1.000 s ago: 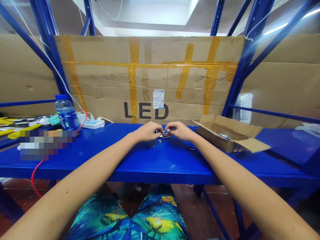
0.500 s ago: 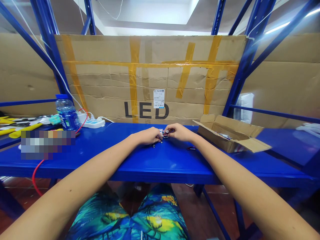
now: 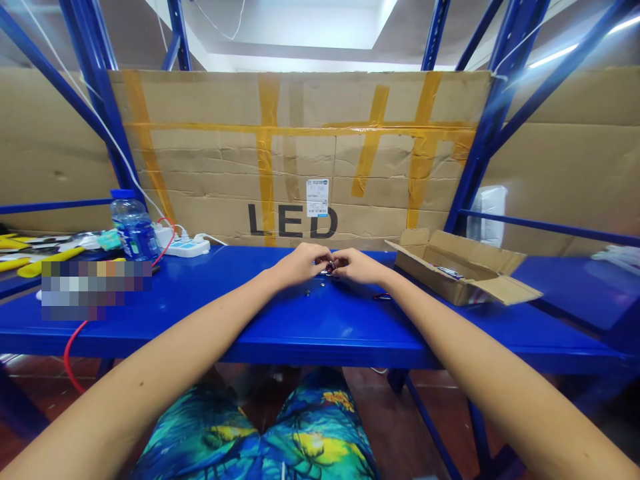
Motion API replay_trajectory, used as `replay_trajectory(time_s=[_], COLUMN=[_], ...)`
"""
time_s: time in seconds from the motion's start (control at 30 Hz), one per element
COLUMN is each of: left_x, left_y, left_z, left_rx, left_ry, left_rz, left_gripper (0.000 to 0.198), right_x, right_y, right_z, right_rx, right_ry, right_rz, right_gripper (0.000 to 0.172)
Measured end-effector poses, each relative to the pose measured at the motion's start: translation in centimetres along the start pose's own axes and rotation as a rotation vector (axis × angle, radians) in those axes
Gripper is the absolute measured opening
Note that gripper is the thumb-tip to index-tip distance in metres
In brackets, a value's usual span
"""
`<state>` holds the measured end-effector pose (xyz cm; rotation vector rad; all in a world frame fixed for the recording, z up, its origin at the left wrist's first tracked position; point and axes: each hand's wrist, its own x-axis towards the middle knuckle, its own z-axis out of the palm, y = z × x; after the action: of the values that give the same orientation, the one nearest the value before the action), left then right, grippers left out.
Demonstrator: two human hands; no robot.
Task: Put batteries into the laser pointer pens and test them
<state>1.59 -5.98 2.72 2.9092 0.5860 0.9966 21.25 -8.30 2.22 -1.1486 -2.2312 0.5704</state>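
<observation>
My left hand (image 3: 304, 264) and my right hand (image 3: 356, 267) meet over the middle of the blue table (image 3: 320, 327). Between their fingertips is a small dark and silvery object (image 3: 329, 268), largely covered by the fingers. Both hands have their fingers closed around it. Two tiny metal pieces lie on the table just in front of my left hand, one (image 3: 307, 293) further left and the other (image 3: 323, 285) closer to the fingers. A small red and dark item (image 3: 383, 297) rests beside my right wrist.
An open cardboard box (image 3: 465, 290) with thin items inside stands at the right. At the left are a blue-capped bottle (image 3: 134, 227), a white power strip (image 3: 187, 247), yellow-handled tools (image 3: 50, 261) and a red cable (image 3: 70, 357). Large cardboard (image 3: 210, 167) stands behind.
My left hand has risen slightly from the tabletop near the small metal pieces and come against the object at my right fingertips. My right hand has hardly moved.
</observation>
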Motion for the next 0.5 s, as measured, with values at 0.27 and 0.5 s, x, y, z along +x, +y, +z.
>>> replay_trajectory(time_s=[0.27,0.5], left_x=[-0.3,-0.6], left_y=[0.2,0.1], left_z=[-0.5,-0.2], left_rx=[0.09,0.024], left_ry=[-0.054,-0.452], left_rz=[-0.058,-0.134], left_gripper=[0.019,0.02], right_x=[0.4,0.4], right_y=[0.8,1.3], right_z=[-0.5,-0.6], right_rx=[-0.009,-0.07], right_ry=[0.052,0.04], right_rz=[-0.007,-0.011], right_gripper=[0.015,0.018])
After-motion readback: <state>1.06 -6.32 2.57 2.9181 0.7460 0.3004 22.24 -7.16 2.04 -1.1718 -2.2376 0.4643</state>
